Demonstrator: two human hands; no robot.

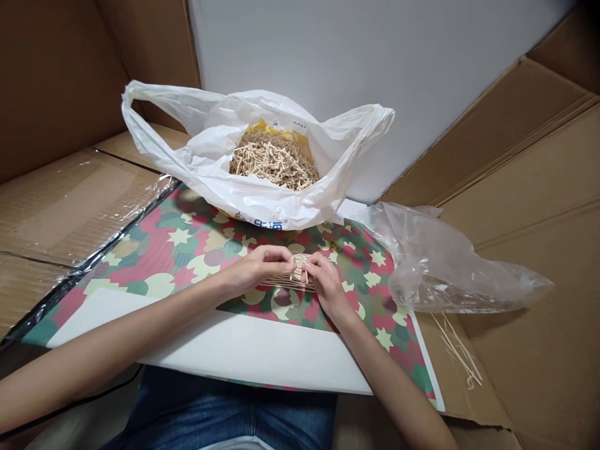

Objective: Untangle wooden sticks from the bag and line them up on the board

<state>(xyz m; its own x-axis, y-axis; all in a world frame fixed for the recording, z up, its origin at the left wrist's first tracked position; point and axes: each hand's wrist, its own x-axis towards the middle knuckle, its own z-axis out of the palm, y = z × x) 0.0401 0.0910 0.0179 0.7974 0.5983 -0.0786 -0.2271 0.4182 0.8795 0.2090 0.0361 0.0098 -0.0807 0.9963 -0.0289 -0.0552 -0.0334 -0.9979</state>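
Over the patterned sheet, my left hand and my right hand are close together, fingertips pinched. Between them is a pale, thin strand, looped or bent, its exact shape partly hidden by the fingers. A row of similar straight strands lies on the sheet under both hands. Just beyond stands a white plastic bag, its mouth spread wide. Inside it is a heap of short, pale, knotted-looking pieces.
A camouflage-patterned sheet and white paper cover the work surface. To the right lies a crumpled clear plastic bag; loose strands rest on cardboard below it. Cardboard walls stand at both sides.
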